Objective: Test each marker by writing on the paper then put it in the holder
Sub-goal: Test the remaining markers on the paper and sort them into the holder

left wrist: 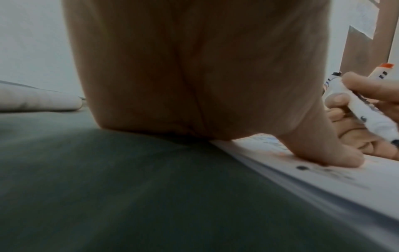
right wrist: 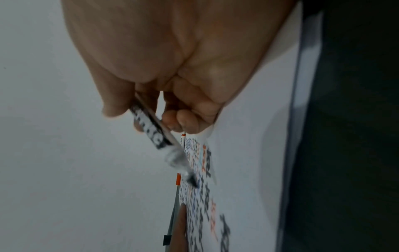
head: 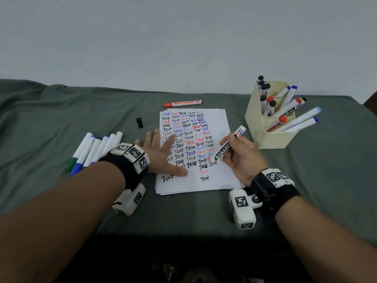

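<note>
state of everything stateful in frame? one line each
left hand: flat, fingers spread, pressing on the paper
right hand: grips the black marker
black marker: uncapped, tip at the paper
paper: stacked, mostly filled with "Test"
black cap: off, lying on the cloth
red marker: capped, lying beyond the paper
holder: holds capped markers

The paper [head: 216, 178] lay under both my hands; loose markers [head: 95, 148] sat left of my left hand [head: 163, 158], the holder [head: 271, 137] beyond my right hand [head: 242, 158].
</note>
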Available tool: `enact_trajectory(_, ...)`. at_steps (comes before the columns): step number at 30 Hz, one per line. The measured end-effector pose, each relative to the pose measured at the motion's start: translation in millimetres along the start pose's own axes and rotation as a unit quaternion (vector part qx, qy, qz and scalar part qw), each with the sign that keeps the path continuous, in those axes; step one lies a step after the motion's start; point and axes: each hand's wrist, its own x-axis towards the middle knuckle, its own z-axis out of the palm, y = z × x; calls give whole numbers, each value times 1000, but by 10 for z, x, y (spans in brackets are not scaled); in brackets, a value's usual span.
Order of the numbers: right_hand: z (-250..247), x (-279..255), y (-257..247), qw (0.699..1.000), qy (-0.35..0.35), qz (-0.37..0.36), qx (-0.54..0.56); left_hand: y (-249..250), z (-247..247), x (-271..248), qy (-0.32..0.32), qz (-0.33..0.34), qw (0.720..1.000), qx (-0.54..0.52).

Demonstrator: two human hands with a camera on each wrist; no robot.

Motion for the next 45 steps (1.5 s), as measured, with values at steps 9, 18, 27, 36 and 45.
enact_trajectory(9,-3,-11,29,997,-10,-37,-71,11,-15,-54,-7,5,1000,-12)
enact_trajectory(18,-11,-14,48,990,-31,-38,-131,25,-21,-36,-10,3,1000,-13)
enact_trajectory(27,48,-60,39,977,-59,-41,-199,18,-34,-44,-18,6,1000,-11)
enact_trajectory(36,55,-55,31,979,-53,-34,-192,5,-41,-42,-21,2,1000,-12)
enact_trajectory(45,69,-82,35,979,-36,-50,-195,-12,-13,8,-12,2,1000,-11)
